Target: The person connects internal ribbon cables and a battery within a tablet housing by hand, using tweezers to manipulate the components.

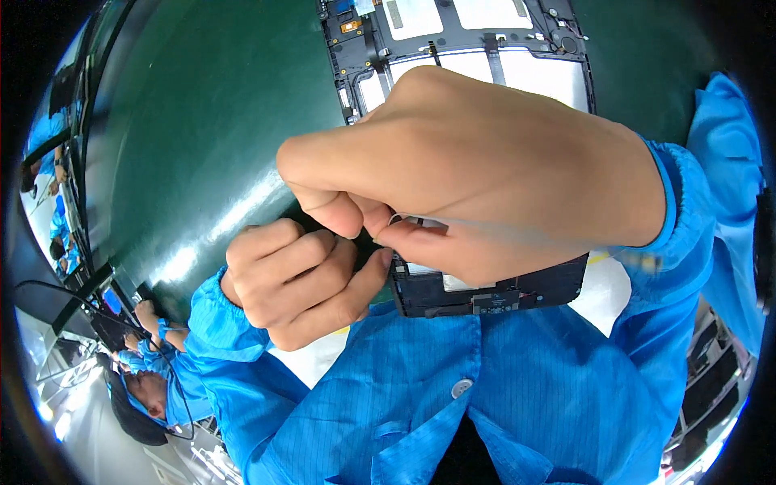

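An opened tablet (537, 71), with a black frame and white battery-like panels, lies on the green table. My right hand (493, 170) reaches across its middle from the right and hides much of it. The right thumb and fingers are pinched together near the tablet's left edge; a thin, see-through strip (485, 229) seems to run from them along the thumb. My left hand (303, 279) is closed beside that edge, its thumb close to the right fingertips. Whatever sits inside the left fingers is hidden. Below the hands shows the tablet's near end (495, 303).
The green table (186, 121) stretches left and beyond the tablet. Dark cables (81, 121) run along the left side. A co-worker in blue (149, 396) with a dark cap is at the lower left. Blue cloth (731, 194) is at the right.
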`<state>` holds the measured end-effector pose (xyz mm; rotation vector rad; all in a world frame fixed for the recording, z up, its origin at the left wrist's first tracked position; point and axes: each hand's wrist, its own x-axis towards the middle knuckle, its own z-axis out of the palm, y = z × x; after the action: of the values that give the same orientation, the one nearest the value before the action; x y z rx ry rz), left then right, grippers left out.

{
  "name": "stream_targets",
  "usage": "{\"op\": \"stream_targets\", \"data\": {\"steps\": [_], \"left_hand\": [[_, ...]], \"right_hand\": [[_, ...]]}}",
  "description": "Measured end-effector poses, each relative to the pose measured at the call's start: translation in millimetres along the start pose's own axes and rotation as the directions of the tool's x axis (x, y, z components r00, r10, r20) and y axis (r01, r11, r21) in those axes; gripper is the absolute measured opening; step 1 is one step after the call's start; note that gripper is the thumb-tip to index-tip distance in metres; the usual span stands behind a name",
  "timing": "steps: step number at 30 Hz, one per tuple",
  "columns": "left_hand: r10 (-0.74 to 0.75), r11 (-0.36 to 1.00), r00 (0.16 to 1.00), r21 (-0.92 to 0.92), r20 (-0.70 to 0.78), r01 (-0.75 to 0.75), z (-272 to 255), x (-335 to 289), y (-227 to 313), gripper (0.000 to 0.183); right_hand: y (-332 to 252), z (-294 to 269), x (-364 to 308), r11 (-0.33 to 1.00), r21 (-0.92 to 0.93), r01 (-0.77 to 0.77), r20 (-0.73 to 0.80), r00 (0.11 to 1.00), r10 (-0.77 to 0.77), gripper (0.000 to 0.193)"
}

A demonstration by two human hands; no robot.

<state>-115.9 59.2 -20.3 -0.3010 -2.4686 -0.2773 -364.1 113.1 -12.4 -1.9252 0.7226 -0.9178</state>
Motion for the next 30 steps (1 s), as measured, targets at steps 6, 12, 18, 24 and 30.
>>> {"op": "stream_targets", "data": {"steps": [6, 12, 18, 24, 30], "left_hand": [[0.030, 0.999, 0.999, 0.021, -0.012, -0.030, 0, 0, -1, 0.027], [0.073, 0.995, 0.997, 0.061, 0.002, -0.073, -1, -4, 2, 0.027], [0.083, 0.995, 0.995, 0.056, -0.060, -0.079, 3, -1, 0, 0.027], [0.061, 0.998, 0.996, 0.013, -0.062, -0.060, 3, 1, -1, 0.027], [0.040, 0.999, 0.996, -0.008, -0.082, -0.041, 7, 3, 1, 0.030]], "right_hand": [[-7, 1, 2, 0.987, 0.057, -0.149, -0.010, 0.989, 0.150, 0.021], [-9, 5, 3, 0.987, 0.043, -0.153, -0.060, 0.986, 0.156, 0.019], [-6, 10, -1, 0.995, 0.022, -0.097, -0.112, 0.989, 0.099, 0.015], [-4, 9, -4, 0.999, 0.000, -0.044, -0.143, 0.989, 0.044, 0.013], [-5, 11, -6, 0.997, 0.011, -0.072, -0.114, 0.991, 0.073, 0.015]]}}
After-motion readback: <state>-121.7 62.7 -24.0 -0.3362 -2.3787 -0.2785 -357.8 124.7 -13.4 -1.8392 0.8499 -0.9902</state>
